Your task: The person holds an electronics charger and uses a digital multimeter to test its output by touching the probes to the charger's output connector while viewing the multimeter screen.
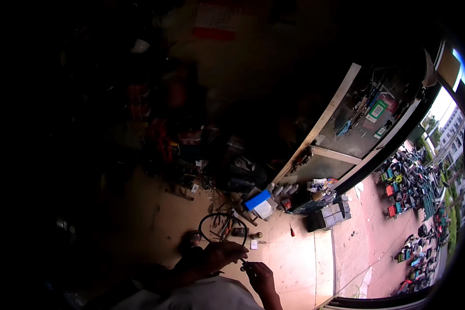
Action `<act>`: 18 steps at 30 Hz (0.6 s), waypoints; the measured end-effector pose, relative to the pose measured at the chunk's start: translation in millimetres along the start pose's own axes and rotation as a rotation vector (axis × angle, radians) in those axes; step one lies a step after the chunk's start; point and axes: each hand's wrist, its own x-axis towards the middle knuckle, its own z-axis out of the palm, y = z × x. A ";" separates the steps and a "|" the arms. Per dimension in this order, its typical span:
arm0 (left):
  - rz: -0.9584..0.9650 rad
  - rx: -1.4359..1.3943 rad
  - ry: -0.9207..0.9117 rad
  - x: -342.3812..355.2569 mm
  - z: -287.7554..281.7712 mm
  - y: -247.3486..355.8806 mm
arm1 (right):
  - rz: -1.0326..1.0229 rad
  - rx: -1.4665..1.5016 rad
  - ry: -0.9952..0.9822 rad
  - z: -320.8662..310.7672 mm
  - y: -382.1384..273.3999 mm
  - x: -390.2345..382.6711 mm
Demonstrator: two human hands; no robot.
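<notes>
A black cable [219, 214] bends in a wide loop above the floor in front of me. My left hand [225, 253] is closed round it, low in the loop. Close by on the right, my right hand [259, 274] has its fingers pinched together at a short end of the same cable. A small shiny piece [243, 268] shows at those fingertips, too small to make out. Deep shadow hides much of my left forearm. Pale cloth covers my lap below both hands.
Loose hand tools [223, 227] lie on the floor beyond the loop. A blue box [257, 200], a red-handled screwdriver [292, 231] and stacked grey blocks [331, 215] are to the right. Beside them is a glass-panelled door [315, 142]; parked scooters [416, 191] stand outside. The left side is dark.
</notes>
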 end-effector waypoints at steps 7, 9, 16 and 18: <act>-0.187 -0.328 0.103 55.6 -98.9 -83.8 | 0.000 0.017 0.189 15.5 20.2 133.0; -0.114 -0.372 0.211 66.0 -139.2 -129.0 | 0.092 -0.026 0.186 19.1 24.6 178.4; -0.381 0.535 0.310 43.5 -356.9 -205.9 | 0.186 0.022 0.416 40.0 31.9 355.3; -0.655 0.373 0.358 36.3 -398.8 -240.6 | 0.215 0.139 0.478 42.6 28.6 412.5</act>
